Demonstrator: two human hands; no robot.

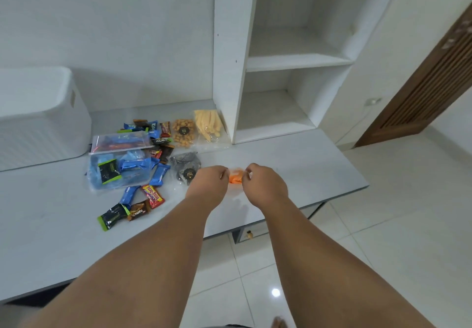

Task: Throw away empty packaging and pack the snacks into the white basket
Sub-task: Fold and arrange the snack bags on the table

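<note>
both hands were out over the white table (pixel 301 174), fingers curled, and together they pinched a small orange packet (pixel 235 178) held just above the tabletop: the left hand (pixel 212 178) gripped its left edge and the right hand (pixel 265 183) its right edge. whether the packet was full or empty could not be told. the white basket (pixel 43 118) stood at the far left of the table against the wall, well apart from the hands. between basket and hands lay the snack pile: a clear plastic box (pixel 120 167) with blue wrappers in it, a bag of dark cookies (pixel 187 169) just beside the left hand, a bag of golden puffs (pixel 182 129) and a bag of yellow sticks (pixel 208 126) near the white shelf unit (pixel 229 72). nearer the table edge lay a green-and-black packet (pixel 112 216), a brown wrapper (pixel 139 211) and a red bar (pixel 153 196).
</note>
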